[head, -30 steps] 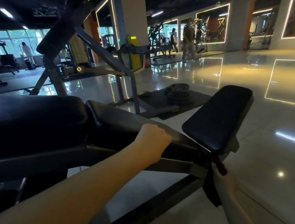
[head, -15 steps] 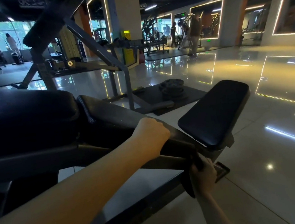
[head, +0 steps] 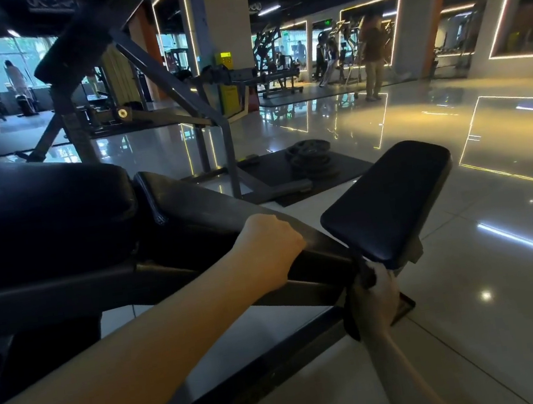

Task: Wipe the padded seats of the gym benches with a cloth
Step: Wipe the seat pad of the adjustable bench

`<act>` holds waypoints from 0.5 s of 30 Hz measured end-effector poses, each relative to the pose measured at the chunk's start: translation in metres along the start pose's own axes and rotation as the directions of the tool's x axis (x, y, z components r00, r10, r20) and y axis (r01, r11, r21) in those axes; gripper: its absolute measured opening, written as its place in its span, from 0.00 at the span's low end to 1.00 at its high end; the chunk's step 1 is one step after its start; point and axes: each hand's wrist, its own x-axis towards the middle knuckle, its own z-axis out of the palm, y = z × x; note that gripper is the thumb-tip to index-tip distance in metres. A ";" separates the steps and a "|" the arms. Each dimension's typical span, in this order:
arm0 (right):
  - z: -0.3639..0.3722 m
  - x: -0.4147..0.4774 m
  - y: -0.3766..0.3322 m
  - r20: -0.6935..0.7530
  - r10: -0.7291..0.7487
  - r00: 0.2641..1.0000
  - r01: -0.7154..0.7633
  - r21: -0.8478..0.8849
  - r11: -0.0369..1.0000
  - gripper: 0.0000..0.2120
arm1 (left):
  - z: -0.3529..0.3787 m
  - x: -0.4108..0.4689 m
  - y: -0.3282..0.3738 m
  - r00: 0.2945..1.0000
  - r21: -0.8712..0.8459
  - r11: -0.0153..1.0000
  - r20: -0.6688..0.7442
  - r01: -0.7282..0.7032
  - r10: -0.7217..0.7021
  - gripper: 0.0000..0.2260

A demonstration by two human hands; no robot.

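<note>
A black padded seat (head: 389, 200) tilts upward at the right end of the bench. A long dark backrest pad (head: 212, 211) slopes down toward it from a larger black pad (head: 41, 212) on the left. My left hand (head: 269, 248) is closed over the near edge of the backrest pad. My right hand (head: 376, 302) sits just below the seat's near end and is closed on a dark cloth (head: 365, 278), which touches the seat's lower corner and hangs down beside my wrist.
The bench's dark metal frame (head: 248, 392) runs across the glossy tiled floor below my arms. Weight plates (head: 312, 159) lie on a black mat behind the bench, beside a steel machine frame (head: 173, 85). A person (head: 373, 57) stands far back.
My right hand has risen with the cloth from low beside the frame up to the seat's near end. My left hand keeps its grip on the backrest edge.
</note>
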 end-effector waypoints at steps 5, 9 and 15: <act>0.010 -0.016 0.010 0.067 0.074 0.995 -0.074 0.002 0.997 0.08 | 0.006 0.000 -0.004 1.000 -0.061 0.998 0.002 0.014 -0.014 0.20; -0.014 0.003 0.003 -0.021 0.068 0.997 -0.066 0.090 0.994 0.05 | 0.004 -0.001 -0.005 1.000 -0.089 0.996 0.003 0.021 -0.021 0.20; -0.003 0.011 0.010 -0.076 0.204 0.976 -0.191 0.158 0.969 0.10 | 0.006 0.002 -0.005 1.000 -0.114 0.993 0.030 0.007 -0.004 0.22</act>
